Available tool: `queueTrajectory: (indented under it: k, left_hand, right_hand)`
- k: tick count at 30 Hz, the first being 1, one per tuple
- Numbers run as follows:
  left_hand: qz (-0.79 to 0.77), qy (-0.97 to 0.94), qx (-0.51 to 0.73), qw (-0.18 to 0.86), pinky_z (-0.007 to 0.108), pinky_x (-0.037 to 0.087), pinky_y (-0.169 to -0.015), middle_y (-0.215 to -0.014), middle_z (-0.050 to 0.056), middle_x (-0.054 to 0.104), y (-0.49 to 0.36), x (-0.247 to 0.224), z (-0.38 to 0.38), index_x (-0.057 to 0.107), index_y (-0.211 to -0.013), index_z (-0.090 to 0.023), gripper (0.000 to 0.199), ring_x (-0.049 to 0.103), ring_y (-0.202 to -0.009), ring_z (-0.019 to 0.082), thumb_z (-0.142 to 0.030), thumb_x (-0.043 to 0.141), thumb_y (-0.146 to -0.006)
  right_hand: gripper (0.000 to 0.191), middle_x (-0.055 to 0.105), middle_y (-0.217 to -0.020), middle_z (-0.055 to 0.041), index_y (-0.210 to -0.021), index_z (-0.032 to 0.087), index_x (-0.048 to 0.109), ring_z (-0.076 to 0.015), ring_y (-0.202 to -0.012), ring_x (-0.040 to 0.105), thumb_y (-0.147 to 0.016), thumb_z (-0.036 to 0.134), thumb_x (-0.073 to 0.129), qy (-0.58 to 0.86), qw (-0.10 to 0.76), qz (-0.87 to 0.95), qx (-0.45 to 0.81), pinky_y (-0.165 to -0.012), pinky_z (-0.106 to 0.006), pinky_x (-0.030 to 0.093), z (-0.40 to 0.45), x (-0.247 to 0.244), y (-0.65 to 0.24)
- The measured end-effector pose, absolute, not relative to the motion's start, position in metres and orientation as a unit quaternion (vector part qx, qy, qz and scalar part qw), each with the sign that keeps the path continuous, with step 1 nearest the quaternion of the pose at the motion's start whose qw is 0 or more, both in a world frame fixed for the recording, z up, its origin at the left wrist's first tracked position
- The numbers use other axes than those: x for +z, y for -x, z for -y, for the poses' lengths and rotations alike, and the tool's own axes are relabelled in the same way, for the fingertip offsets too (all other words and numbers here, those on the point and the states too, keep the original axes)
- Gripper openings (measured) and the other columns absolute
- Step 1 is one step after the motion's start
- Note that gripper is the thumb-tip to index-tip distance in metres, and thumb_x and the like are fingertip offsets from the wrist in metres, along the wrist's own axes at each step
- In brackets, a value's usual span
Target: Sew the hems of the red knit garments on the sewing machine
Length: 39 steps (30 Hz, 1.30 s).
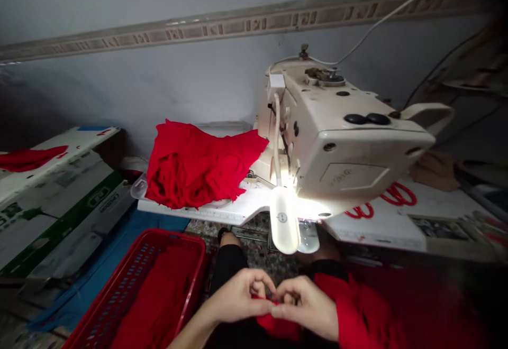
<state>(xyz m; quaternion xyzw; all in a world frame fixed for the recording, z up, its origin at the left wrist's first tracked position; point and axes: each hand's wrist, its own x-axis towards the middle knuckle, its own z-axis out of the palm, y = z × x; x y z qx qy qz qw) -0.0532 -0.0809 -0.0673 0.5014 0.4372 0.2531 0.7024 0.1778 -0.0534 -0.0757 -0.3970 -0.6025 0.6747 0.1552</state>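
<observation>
Low in view, I have left hand [244,295] and right hand [307,306] pinching red cloth [282,329], fingertips closed; uneven tugging could stretch it.

A single view looks out from the person's head, facing forward and down. The left grip [242,296] and right grip [311,304] are nearest, along the lower edge; the tabletop [384,224] and sewing machine [345,164] come just beyond, seen from above; the wall [178,84] fills the background.
</observation>
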Motion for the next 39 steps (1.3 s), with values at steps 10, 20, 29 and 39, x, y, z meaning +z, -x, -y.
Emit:
queueTrajectory:
  k: [10,20,29,39]
  left_hand:
    - [-0.467,-0.641,0.207,0.573,0.023,0.035,-0.059,-0.069,0.0,0.062,0.056,-0.01,0.048,0.075,-0.084,-0.015,0.023,0.051,-0.064,0.013,-0.034,0.066,-0.093]
    - [-0.475,-0.653,0.24,0.54,0.023,0.033,-0.059,-0.066,-0.005,0.047,0.018,-0.02,0.047,0.069,-0.09,-0.014,0.027,0.042,-0.062,0.011,-0.039,0.063,-0.098]
    - [-0.464,-0.671,0.354,0.458,0.025,0.048,-0.071,-0.082,0.005,0.07,0.028,-0.018,0.048,0.08,-0.111,-0.017,0.024,0.063,-0.074,0.015,-0.029,0.064,-0.099]
    - [-0.441,-0.736,0.382,0.344,0.023,0.048,-0.077,-0.087,0.005,0.074,0.023,0.004,0.04,0.076,-0.096,-0.015,0.022,0.067,-0.079,0.016,-0.023,0.057,-0.103]
  right_hand:
    - [0.026,0.073,-0.098,-0.0098,-0.079,0.018,0.079,-0.0191,-0.08,0.065,-0.082,0.044,0.081,0.378,0.246,0.66,0.601,-0.061,-0.026,0.05,0.015,-0.033,-0.246]
    - [0.037,0.068,-0.065,-0.0028,-0.078,0.012,0.077,-0.0125,-0.055,0.059,-0.081,0.048,0.081,0.422,0.282,0.535,0.676,-0.053,-0.024,0.047,0.03,-0.045,-0.226]
    - [0.033,0.066,-0.061,-0.0021,-0.075,0.013,0.076,-0.0129,-0.054,0.055,-0.086,0.044,0.077,0.467,0.357,0.523,0.617,-0.051,-0.025,0.044,0.036,-0.015,-0.217]
    - [0.023,0.061,-0.065,0.0001,-0.074,0.017,0.075,-0.0124,-0.06,0.053,-0.092,0.03,0.072,0.482,0.449,0.636,0.402,-0.059,-0.026,0.041,0.045,0.022,-0.211]
